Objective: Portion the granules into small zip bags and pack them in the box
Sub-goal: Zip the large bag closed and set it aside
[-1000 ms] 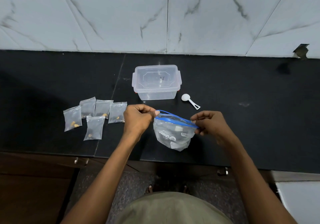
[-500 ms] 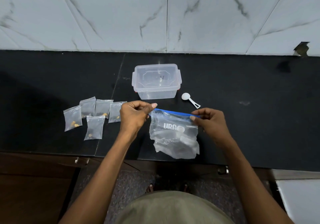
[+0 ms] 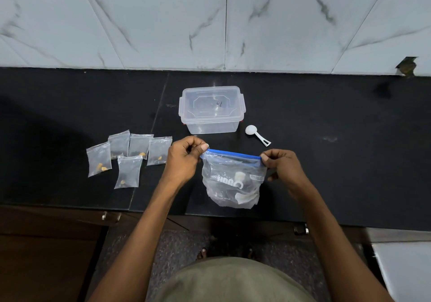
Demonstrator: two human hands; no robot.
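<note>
At near centre, countertop (image 3: 326, 161): dark slab carrying every item; work kept close to its near edge, probably for reach.
Box (image 3: 211, 109): clear, lid on, far of the hands; nothing visible inside, so packing judged not yet begun.
Large zip bag (image 3: 233, 180): held up just above the counter by its blue zip strip, mouth pulled flat; white scraps and printed lettering show through, granules inside cannot be made out.
Left hand (image 3: 184, 159): fingers curled, pinching the strip's left end.
Right hand (image 3: 283, 165): fingers clamped on the strip's right end; the two-ended pull suits sealing or opening.
Small zip bags (image 3: 129, 157): five, lying flat in a cluster at left, each holding a few yellowish granules.
Scoop (image 3: 256, 134): white, idle, just right of the box.
</note>
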